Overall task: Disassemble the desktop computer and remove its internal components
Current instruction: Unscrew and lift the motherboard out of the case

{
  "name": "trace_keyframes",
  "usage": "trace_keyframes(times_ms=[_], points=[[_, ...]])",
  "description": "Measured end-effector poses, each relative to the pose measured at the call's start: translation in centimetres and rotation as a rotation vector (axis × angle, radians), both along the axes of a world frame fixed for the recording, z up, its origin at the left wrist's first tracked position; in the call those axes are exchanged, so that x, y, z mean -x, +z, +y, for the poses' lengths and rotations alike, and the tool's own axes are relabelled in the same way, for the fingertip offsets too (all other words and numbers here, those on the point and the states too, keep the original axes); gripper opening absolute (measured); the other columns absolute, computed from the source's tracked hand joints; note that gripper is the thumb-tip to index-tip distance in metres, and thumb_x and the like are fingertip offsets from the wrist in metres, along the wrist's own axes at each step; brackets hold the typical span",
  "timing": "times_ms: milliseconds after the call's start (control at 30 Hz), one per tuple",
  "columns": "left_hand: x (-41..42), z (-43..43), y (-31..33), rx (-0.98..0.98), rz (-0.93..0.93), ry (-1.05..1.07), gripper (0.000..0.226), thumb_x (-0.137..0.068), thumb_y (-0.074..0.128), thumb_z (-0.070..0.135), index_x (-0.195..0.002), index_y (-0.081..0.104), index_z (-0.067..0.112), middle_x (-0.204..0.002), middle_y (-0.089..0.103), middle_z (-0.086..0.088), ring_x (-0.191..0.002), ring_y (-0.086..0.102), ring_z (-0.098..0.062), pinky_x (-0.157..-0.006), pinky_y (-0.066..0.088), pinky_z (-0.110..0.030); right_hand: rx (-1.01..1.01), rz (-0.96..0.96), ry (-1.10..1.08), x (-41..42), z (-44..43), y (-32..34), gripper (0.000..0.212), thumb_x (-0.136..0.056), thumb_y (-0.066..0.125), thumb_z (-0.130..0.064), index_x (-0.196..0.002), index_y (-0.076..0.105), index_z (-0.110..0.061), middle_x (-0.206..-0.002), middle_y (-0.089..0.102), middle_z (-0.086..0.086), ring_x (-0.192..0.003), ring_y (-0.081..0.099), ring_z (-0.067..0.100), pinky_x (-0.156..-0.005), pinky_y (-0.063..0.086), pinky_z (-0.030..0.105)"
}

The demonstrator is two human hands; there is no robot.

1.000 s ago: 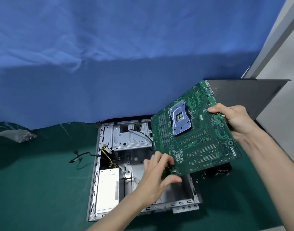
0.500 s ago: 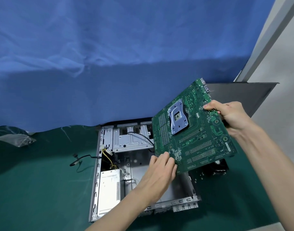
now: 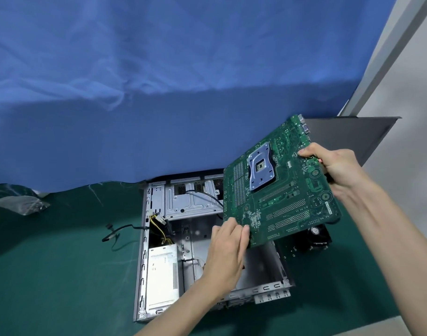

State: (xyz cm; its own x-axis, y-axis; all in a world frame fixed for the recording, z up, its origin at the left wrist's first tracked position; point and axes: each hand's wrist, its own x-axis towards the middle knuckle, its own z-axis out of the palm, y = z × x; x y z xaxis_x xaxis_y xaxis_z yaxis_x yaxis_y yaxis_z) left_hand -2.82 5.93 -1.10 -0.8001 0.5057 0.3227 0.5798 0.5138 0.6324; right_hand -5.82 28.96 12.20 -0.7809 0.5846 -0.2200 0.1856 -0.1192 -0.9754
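Green board (image 3: 287,202) tilted over the case (image 3: 144,238), my left hand (image 3: 228,248) and right hand (image 3: 338,166) only pinch edges, might slip.

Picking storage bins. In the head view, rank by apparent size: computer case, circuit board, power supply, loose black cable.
1. computer case
2. circuit board, held up nearer the camera, so probably overstated
3. power supply
4. cable, thin, clearly smallest

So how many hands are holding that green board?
2. The left hand grips the lower left corner of the green board, above the open computer case. The right hand holds its right edge.
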Motion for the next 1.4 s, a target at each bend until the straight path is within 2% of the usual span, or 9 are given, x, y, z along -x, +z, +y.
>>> trace_keyframes(times_ms=[133,267,500,600,700,767,1000,1233,1400], points=[[0.8,-0.9,0.1,-0.01,-0.099,-0.044,0.042,-0.101,0.015,0.038,-0.076,0.039,0.014,-0.075,0.033,0.005,-0.071,0.032,-0.018,-0.074,0.029,-0.026,-0.035,-0.005,0.004,-0.4,-0.3,1.2,0.039,-0.046,0.082,-0.02,-0.065,0.049,-0.01,-0.079,0.035,0.015,-0.079,0.032,0.032,-0.069,0.032,0.041],[1.7,-1.4,0.0,0.033,-0.145,-0.034,0.04,-0.099,0.016,0.04,-0.078,0.041,0.016,-0.075,0.037,0.006,-0.073,0.034,-0.017,-0.077,0.027,-0.026,-0.111,-0.016,-0.013,-1.2,-0.8,2.5,0.069,-0.035,0.081,-0.027,-0.095,0.056,-0.004,-0.081,0.039,0.018,-0.073,0.033,0.028,-0.061,0.031,0.036],[2.5,-0.9,1.3,-0.113,-0.289,-0.125,0.033,-0.102,0.032,0.034,-0.071,0.043,0.027,-0.073,0.046,0.009,-0.069,0.044,-0.004,-0.074,0.037,-0.027,-0.372,-0.025,0.111,-3.8,-1.0,4.9,0.071,-0.046,0.084,-0.026,-0.082,0.055,0.027,-0.041,0.025,-0.001,-0.037,0.015,0.011,-0.04,0.015,0.015],[3.5,0.1,2.2,-0.186,-0.492,-0.152,0.026,-0.1,0.04,0.029,-0.092,0.06,0.015,-0.089,0.063,-0.003,-0.081,0.063,-0.016,-0.075,0.054,-0.034,-0.436,-0.07,0.225,-5.5,-0.9,5.7,0.081,-0.042,0.084,-0.034,-0.083,0.051,0.028,-0.044,0.027,0.004,-0.04,0.018,0.016,-0.041,0.013,0.018],[5.3,0.9,1.8,-0.019,-0.464,-0.065,0.025,-0.099,0.047,0.016,-0.119,0.06,0.011,-0.114,0.065,-0.001,-0.093,0.063,-0.009,-0.083,0.049,-0.015,-0.497,-0.127,0.326,-6.9,-0.4,5.9,0.061,-0.046,0.086,-0.029,-0.069,0.059,0.019,-0.045,0.027,0.006,-0.038,0.02,0.014,-0.041,0.015,0.015],[6.0,1.0,1.0,0.039,-0.552,-0.036,0.034,-0.097,0.05,0.007,-0.13,0.054,0.009,-0.13,0.058,-0.003,-0.112,0.057,-0.013,-0.099,0.043,-0.024,-0.492,-0.133,0.373,-7.3,0.2,5.7,0.031,-0.051,0.088,-0.019,-0.048,0.063,-0.002,-0.042,0.029,0.002,-0.036,0.021,0.011,-0.039,0.018,0.014],[6.0,2.1,-1.9,0.011,-0.672,0.085,0.039,-0.098,0.047,0.008,-0.137,0.046,0.006,-0.133,0.054,-0.01,-0.121,0.052,-0.022,-0.108,0.038,-0.036,-0.665,-0.09,0.611,-7.8,3.7,4.4,0.034,-0.056,0.087,-0.028,-0.063,0.066,-0.001,-0.047,0.044,0.001,-0.046,0.033,0.014,-0.047,0.026,0.021],[7.0,2.1,-2.9,-0.557,-0.962,0.452,0.019,-0.101,0.043,0.017,-0.109,0.06,0.013,-0.095,0.07,-0.005,-0.089,0.066,-0.019,-0.066,0.05,-0.027,-1.34,-0.209,0.919,-7.5,2.6,2.1,0.03,-0.048,0.068,-0.04,-0.067,0.06,-0.018,-0.053,0.048,0.002,-0.051,0.032,0.014,-0.049,0.037,0.029],[8.2,1.7,-2.1,-0.566,-0.833,0.433,0.019,-0.099,0.047,0.016,-0.106,0.064,0.016,-0.101,0.071,-0.004,-0.096,0.066,-0.015,-0.08,0.052,-0.03,-1.886,-0.222,1.099,-7.2,2.0,-0.7,0.038,-0.054,0.071,-0.043,-0.07,0.044,-0.022,-0.076,0.06,-0.004,-0.075,0.058,0.02,-0.054,0.028,0.027]])
